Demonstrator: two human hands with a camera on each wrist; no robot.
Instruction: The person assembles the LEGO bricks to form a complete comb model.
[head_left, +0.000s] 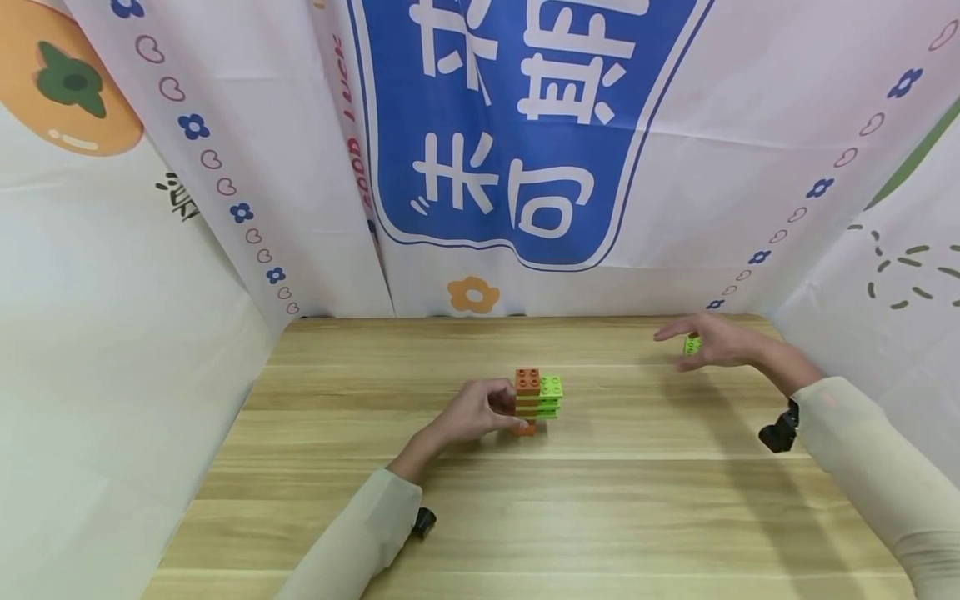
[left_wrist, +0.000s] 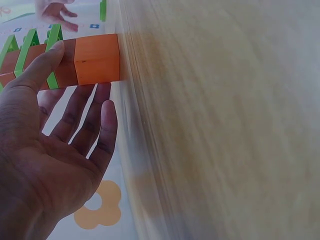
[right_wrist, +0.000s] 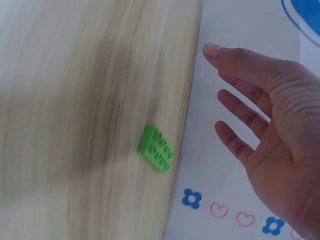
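A tower of orange bricks (head_left: 527,383) stands mid-table, with several thin green plates (head_left: 551,387) between them jutting out to the right. My left hand (head_left: 476,410) grips it from the left side, thumb in front and fingers behind. In the left wrist view, the thumb presses on the layers just above the orange bottom brick (left_wrist: 100,59). A loose flat green brick (right_wrist: 156,150) lies studs up near the back right of the table. Over it hovers my right hand (head_left: 716,340), fingers apart and loosely bent, holding nothing; in the head view it partly covers this brick.
The wooden table (head_left: 360,500) ends at a printed white cloth wall (head_left: 675,208) behind it. More cloth rises on the left (head_left: 112,333) and right sides. A black wrist camera (head_left: 780,429) is strapped at the right cuff.
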